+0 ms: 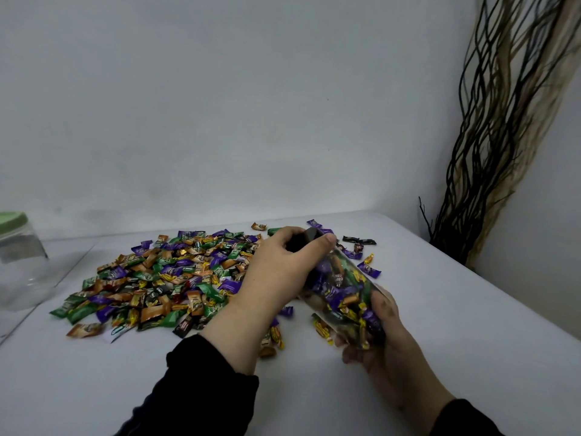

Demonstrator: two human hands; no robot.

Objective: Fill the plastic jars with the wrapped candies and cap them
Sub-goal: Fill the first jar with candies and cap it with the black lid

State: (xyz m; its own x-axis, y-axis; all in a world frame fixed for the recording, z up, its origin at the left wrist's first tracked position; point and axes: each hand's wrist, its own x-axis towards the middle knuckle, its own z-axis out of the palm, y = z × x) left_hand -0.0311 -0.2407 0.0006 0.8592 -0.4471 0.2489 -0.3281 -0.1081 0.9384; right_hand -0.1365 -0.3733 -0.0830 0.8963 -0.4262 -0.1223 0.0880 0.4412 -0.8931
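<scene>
We hold the candy-packed clear plastic jar (342, 297) tilted above the table (440, 309), right hand (380, 350) gripping its smooth, probably slippery base, left hand (283, 265) gripping the dark cap (306, 239).

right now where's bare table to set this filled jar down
Free: the table right of the jar, out to its right edge, and the near strip in front of the candy pile. Crowded: the centre-left under the pile, with strays just beyond the jar.

Print on candy wrappers (151, 275) too small, blurred; nothing legible.
</scene>
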